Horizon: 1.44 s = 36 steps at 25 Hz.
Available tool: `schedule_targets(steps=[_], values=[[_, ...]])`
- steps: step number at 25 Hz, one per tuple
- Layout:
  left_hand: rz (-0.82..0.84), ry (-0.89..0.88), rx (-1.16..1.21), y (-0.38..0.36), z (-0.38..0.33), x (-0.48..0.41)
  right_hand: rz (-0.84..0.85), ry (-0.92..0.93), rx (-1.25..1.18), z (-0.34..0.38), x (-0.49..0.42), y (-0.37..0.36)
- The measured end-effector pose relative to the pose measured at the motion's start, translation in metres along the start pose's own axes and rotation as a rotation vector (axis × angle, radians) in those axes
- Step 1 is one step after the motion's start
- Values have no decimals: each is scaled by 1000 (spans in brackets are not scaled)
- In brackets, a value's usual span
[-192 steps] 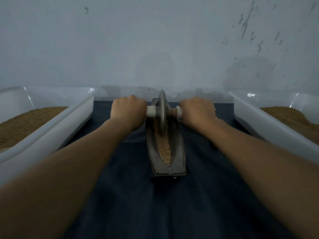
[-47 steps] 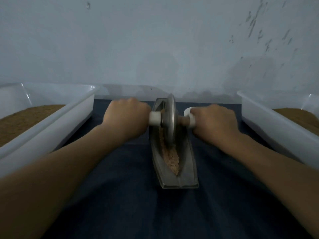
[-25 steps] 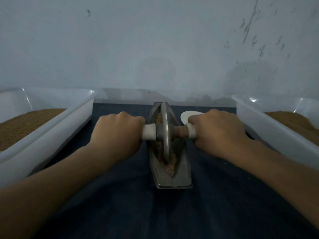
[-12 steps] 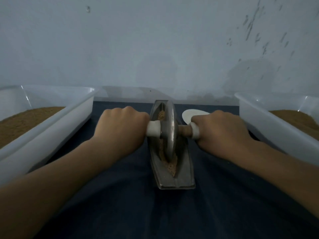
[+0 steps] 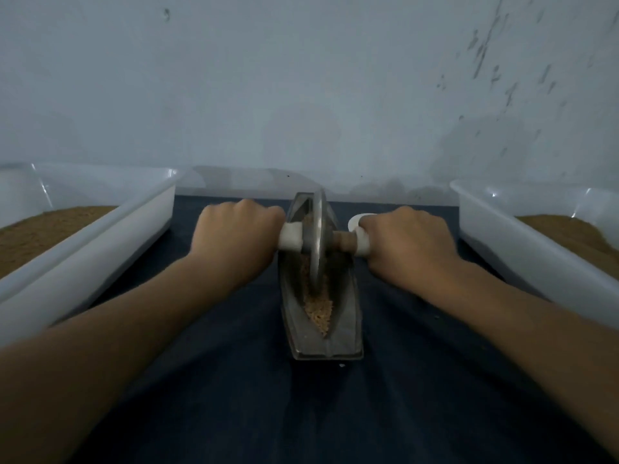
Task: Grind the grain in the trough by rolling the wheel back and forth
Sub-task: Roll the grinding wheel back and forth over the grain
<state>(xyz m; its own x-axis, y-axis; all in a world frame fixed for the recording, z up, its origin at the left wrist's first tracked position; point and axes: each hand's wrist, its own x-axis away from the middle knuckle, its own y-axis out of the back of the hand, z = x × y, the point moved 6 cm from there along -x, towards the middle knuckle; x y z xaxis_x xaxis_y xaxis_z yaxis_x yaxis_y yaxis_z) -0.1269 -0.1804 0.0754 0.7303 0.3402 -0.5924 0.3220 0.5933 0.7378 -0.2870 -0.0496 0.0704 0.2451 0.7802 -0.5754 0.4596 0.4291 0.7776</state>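
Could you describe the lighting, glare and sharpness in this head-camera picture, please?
Head view: dim, bluish light; head view: small glints on the left tub and right tub; head view: grain in the trough fairly sharp, left hand and forearms softer; head view: wide-angle bowing toward the edges.

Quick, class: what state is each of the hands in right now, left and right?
Left hand: closed, gripping the left handle of the wheel.
Right hand: closed, gripping the right handle.
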Motion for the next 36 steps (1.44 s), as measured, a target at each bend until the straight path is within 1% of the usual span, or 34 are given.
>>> schedule_targets(steps=[1,2,3,4,5,7,9,10,11,12,15,16,17,18,20,21,22,23,24,25,26,28,29,30,31,32,34,36], values=[[-72,-29,21,7,1,20,-147,77,21,3,14,15],[-124,-28,46,10,6,30,-237,125,26,4,18,26],[-130,-29,72,7,9,30,-224,155,27,3,13,26],[-95,-5,73,3,9,27,-168,146,57,5,6,19],[-51,23,28,-1,6,21,-48,117,77,8,-5,6],[55,98,0,-12,3,-8,178,-54,2,5,-33,-9],[136,107,-7,-16,0,-35,297,-157,-61,0,-44,-21],[153,89,-10,-16,-1,-38,316,-164,-74,-1,-40,-21],[127,57,-17,-12,-1,-32,300,-135,-71,-2,-31,-18],[77,24,-12,-6,1,-17,222,-79,-59,-2,-17,-10],[-126,-77,64,13,7,30,-152,118,10,3,21,25],[-121,-86,92,10,10,30,-168,136,32,2,18,28],[-73,-65,96,2,12,26,-146,142,67,4,11,24],[-17,-24,53,-6,10,22,-62,118,115,7,2,15],[42,90,51,-18,6,-5,140,-36,75,7,-28,-2],[94,142,69,-23,6,-19,191,-100,40,7,-40,-7],[138,168,86,-27,6,-31,230,-135,21,6,-48,-10],[180,159,88,-28,5,-37,270,-138,8,6,-50,-11],[184,122,69,-25,5,-35,294,-110,-4,5,-45,-10],[149,70,32,-18,5,-24,286,-72,-15,4,-33,-6],[77,19,16,-11,6,-10,220,-23,-12,2,-17,-1],[-74,-87,5,9,4,23,-16,60,32,3,20,20],[-153,-120,22,17,7,29,-99,75,38,2,29,30],[-162,-134,22,17,8,26,-114,74,56,0,28,31],[-120,-110,-5,10,7,20,-74,46,59,0,24,24],[-60,-92,-53,1,3,11,8,3,45,1,16,12],[42,28,-18,-14,2,-16,162,-107,5,2,-16,-8],[133,134,31,-27,6,-35,210,-151,20,5,-43,-13]])
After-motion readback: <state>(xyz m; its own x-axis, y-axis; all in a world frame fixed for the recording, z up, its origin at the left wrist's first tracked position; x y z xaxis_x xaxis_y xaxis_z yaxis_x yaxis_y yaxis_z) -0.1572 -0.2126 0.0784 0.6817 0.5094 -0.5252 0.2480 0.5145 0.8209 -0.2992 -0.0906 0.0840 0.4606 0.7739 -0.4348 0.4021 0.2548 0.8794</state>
